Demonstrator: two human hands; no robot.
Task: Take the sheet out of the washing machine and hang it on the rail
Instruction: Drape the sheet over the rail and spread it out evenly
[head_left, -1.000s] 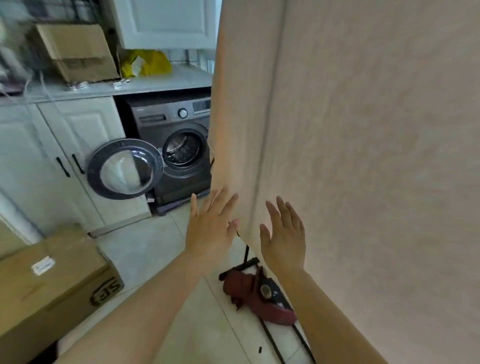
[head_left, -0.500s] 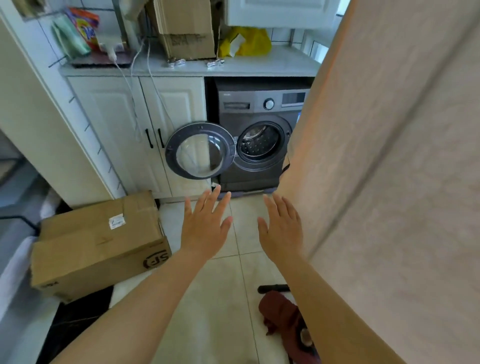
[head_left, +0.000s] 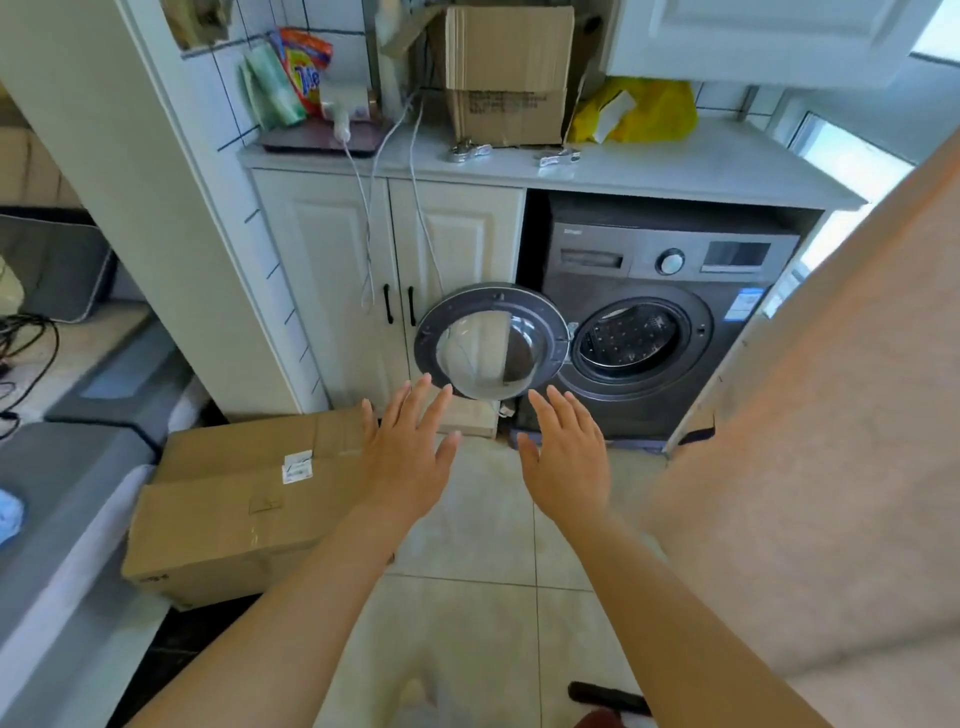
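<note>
Holding both arms out over the tiled floor (head_left: 467, 623) right now, palms down, fingers straight and spread wide, nothing gripped in either; left hand (head_left: 408, 452) and right hand (head_left: 569, 457) float side by side, a gap between them, touching nothing. Near the bottom edge there's a dark bar-shaped thing (head_left: 608, 696) on the floor with something reddish under it; can't tell what it is.

The sheet (head_left: 810, 467) is the big peach-coloured cloth filling the right side; it hangs as a tall flat panel, long axis running up and down with a lean in this wide view, top going out of frame, so the rail itself isn't visible. It lies to the right of both hands, and the right hand is clearly the nearer one, with its forearm running just beside the cloth; whether they actually touch I can't say. If anything still wants smoothing, I'd guess that hand does it by swinging right.

Left of the hands sits a cardboard box (head_left: 244, 504) on the floor. Further back, the washing machine (head_left: 660, 322) sits under the counter (head_left: 727, 166); its round door (head_left: 493, 340) is swung open to the left and the drum (head_left: 628, 335) looks empty, so my read is the job's basically done. White cupboard doors (head_left: 389, 280) stand left of the machine; up on the counter are another carton (head_left: 506, 78) and a yellow bag (head_left: 644, 111).
</note>
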